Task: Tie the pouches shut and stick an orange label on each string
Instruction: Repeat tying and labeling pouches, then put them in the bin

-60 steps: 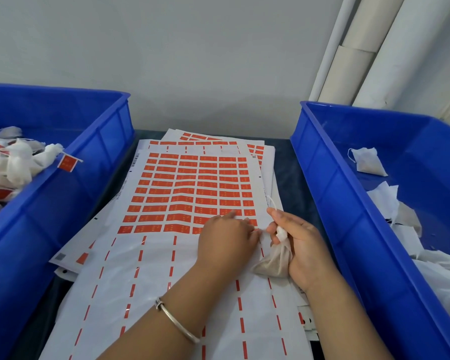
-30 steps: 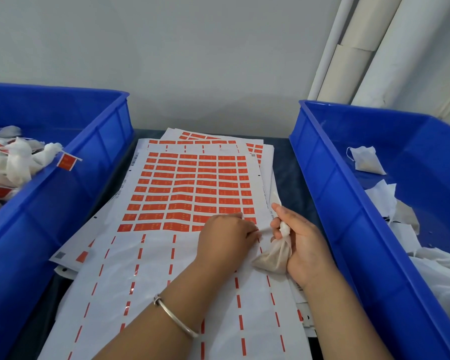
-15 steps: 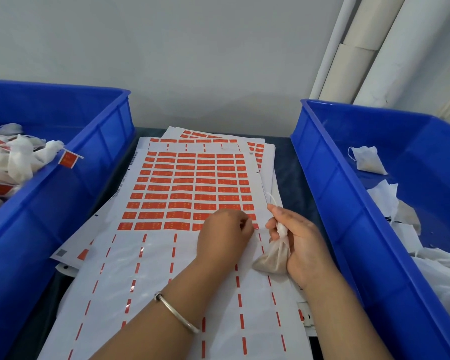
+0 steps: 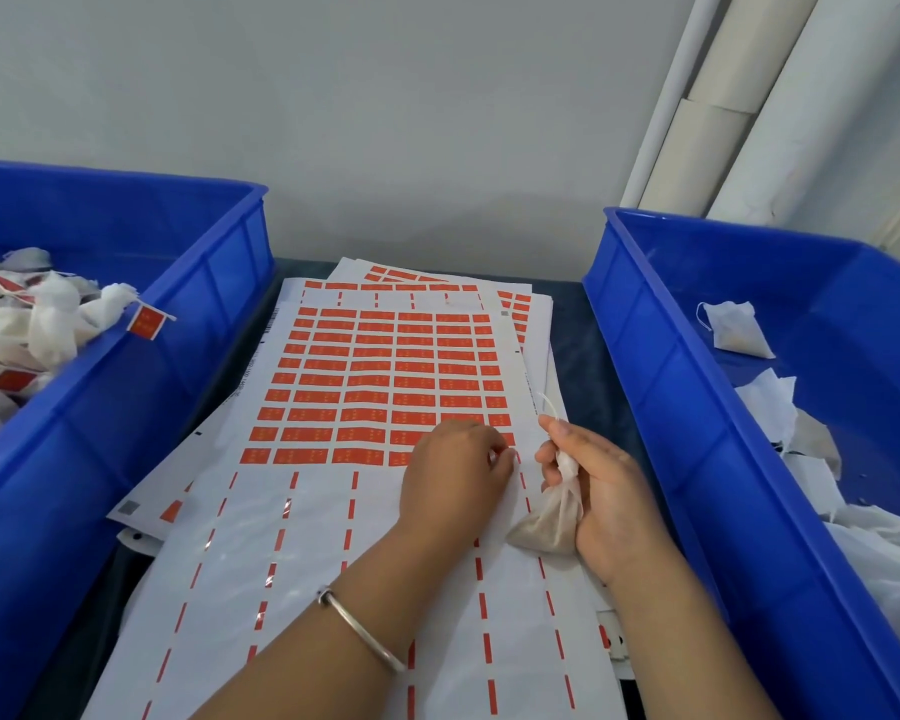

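A sheet of orange labels [image 4: 380, 387] lies on a stack of sheets in the middle, its near half stripped. My left hand [image 4: 453, 480] rests on the sheet with its fingertips curled at the lowest label row, near the right end; what they pinch is hidden. My right hand [image 4: 604, 491] grips a small white pouch [image 4: 552, 527] by its gathered neck, and the pouch's white string [image 4: 549, 405] sticks up above my thumb.
A blue bin [image 4: 141, 387] at the left holds tied pouches with orange labels [image 4: 144, 320]. A blue bin [image 4: 661, 387] at the right holds loose white pouches [image 4: 736, 330]. White pipes [image 4: 739, 96] run up the wall behind it.
My left fingertips have stayed working at the lowest label row, shifting slightly. My right hand keeps hold of the pouch, almost in the same place.
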Motion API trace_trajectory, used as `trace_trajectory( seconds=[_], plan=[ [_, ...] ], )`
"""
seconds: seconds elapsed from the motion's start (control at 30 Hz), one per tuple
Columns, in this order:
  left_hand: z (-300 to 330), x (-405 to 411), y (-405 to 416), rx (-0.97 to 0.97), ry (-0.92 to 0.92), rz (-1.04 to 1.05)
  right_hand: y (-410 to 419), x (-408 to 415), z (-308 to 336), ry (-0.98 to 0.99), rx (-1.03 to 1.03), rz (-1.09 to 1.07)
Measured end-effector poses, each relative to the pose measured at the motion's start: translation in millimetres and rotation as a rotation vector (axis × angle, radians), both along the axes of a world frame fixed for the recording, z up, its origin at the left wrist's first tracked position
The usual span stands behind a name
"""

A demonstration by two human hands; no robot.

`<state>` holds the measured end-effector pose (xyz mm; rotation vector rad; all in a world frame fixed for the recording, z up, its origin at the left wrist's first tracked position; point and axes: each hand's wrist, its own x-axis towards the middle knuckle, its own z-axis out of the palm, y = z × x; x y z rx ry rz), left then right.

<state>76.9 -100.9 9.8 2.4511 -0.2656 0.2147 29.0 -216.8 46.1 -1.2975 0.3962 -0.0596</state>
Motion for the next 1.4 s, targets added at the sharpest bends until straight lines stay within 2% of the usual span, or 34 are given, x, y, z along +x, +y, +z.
trace_trajectory(
  seconds=[0.2, 0.4, 0.53, 0.6, 0.67, 0.9, 1.07, 1.2, 1.4],
  plan=[
    [3.2, 1.6, 4.6, -0.209, 0.082, 0.131, -2.9, -1.9, 8.3, -0.07, -0.065, -0.015],
    [8.1, 2.9, 12.9, -0.478, 0.178, 0.219, -2.1, -5.4, 18.4, -0.149, -0.455, 0.064],
    [15.4, 3.4, 17.3, -0.65, 0.21, 0.27, -0.3, -3.0, 35.1, -0.257, -0.859, 0.181],
    [19.6, 2.0, 19.2, -0.735, 0.22, 0.287, 0.6, -1.6, 43.2, -0.309, -0.951, 0.224],
    [23.6, 0.3, 21.2, -0.808, 0.228, 0.293, 2.9, -1.4, 50.1, -0.329, -0.911, 0.24],
    [39.2, -5.4, 29.0, -1.12, 0.37, 0.186, 19.8, 2.2, 42.1, -0.315, -0.489, 0.309],
    [43.7, -5.2, 31.8, -1.059, 0.416, 0.031, 17.6, 12.7, 15.2, -0.228, -0.358, 0.187],
    [43.5, -10.3, 27.4, -1.056, 0.488, -0.049, 14.3, 14.5, 11.9, -0.236, -0.215, 0.138],
    [47.2, -18.3, 21.5, -1.102, 0.598, -0.049, 8.4, 15.3, 15.3, -0.225, -0.051, 0.086]
  ],
)
